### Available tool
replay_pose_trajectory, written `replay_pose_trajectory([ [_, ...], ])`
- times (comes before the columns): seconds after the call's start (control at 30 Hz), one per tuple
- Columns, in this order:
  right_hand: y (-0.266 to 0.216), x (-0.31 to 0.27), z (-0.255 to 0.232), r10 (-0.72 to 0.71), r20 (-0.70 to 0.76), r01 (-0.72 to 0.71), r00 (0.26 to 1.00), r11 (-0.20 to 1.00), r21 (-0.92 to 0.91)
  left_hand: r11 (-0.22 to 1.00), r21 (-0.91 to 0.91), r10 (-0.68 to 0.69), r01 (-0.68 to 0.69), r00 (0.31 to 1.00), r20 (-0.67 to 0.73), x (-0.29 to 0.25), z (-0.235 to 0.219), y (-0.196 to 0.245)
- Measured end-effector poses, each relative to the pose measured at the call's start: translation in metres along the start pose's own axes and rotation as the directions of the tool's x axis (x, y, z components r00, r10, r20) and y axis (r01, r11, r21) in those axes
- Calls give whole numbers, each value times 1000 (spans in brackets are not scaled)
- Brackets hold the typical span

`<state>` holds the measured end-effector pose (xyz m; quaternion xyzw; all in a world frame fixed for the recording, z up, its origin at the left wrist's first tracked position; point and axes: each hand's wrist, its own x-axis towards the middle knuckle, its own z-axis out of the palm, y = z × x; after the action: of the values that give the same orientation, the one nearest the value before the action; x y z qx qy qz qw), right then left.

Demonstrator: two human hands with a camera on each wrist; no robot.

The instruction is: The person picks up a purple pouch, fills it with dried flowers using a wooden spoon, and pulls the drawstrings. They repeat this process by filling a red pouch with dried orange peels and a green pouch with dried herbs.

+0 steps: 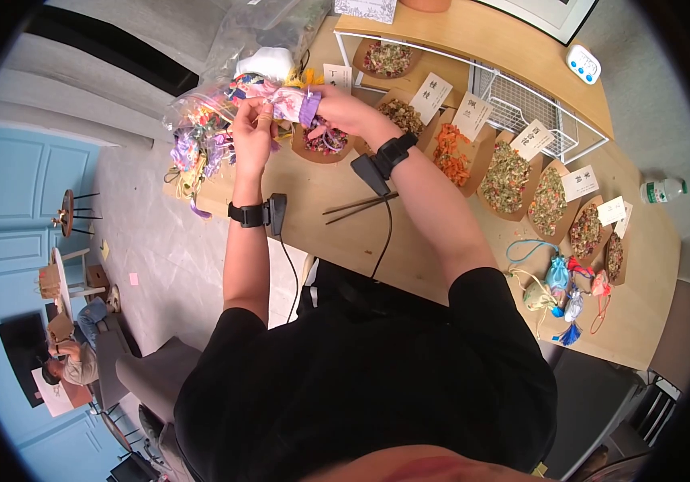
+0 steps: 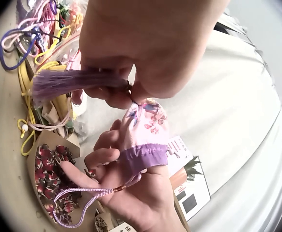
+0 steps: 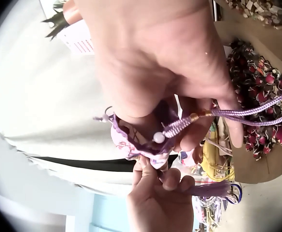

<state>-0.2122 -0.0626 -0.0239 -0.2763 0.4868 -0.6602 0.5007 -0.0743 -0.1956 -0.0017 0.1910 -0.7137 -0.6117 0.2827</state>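
Note:
A small pink floral drawstring pouch (image 2: 143, 128) with a purple rim is held between both hands. My left hand (image 1: 253, 138) pinches its bottom end, where a purple tassel (image 2: 66, 83) hangs on. At the other end my right hand (image 1: 347, 112) holds the pouch by its mouth, the thumb inside the opening in the right wrist view and the fingers outside. A braided purple cord (image 3: 257, 116) with a white bead (image 3: 159, 137) loops out from the mouth past the right fingers. What lies deeper inside the pouch is hidden.
Beside the hands sits a tray of dried rosebuds (image 3: 262, 101). A heap of bagged pouches and cords (image 1: 200, 145) lies at the table's left. Several trays of dried herbs (image 1: 506, 178) with name cards curve rightward. Chopsticks (image 1: 359, 207) and finished-looking pouches (image 1: 558, 277) lie nearer me.

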Motion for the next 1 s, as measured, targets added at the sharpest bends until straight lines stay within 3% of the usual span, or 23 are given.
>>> replay_pose_trajectory([
  [0.1,1,1,-1,29,-15,-31,999,996,-88,1000,-10,19,-19,1000,0,2,-2,-1],
  [0.3,0,-1,-3,-98,5,98,995,985,-140,999,-17,34,-35,999,-32,2,-7,-4],
  [0.4,-9,-9,-1,-85,-37,76,996,976,-204,1000,-10,24,-24,998,-59,1,-7,-1],
  [0.5,-5,-6,-4,-201,19,202,979,964,-176,999,-25,32,-34,998,-60,1,-8,-1],
  [0.67,8,11,-11,-320,-55,276,946,881,-384,1000,-16,9,-10,999,-43,-4,2,9],
  [0.8,6,11,-7,-440,-111,337,891,806,-486,996,-86,-28,32,998,54,-3,3,4],
  [0.87,12,17,-8,-338,-96,284,936,889,-358,983,-176,-27,48,993,119,-1,3,0],
  [0.97,7,9,-2,-170,-16,167,985,978,-125,992,-122,57,-43,992,114,3,4,-10],
  [1.0,3,5,2,-115,26,117,993,992,-43,993,-120,14,0,993,117,2,3,-12],
])
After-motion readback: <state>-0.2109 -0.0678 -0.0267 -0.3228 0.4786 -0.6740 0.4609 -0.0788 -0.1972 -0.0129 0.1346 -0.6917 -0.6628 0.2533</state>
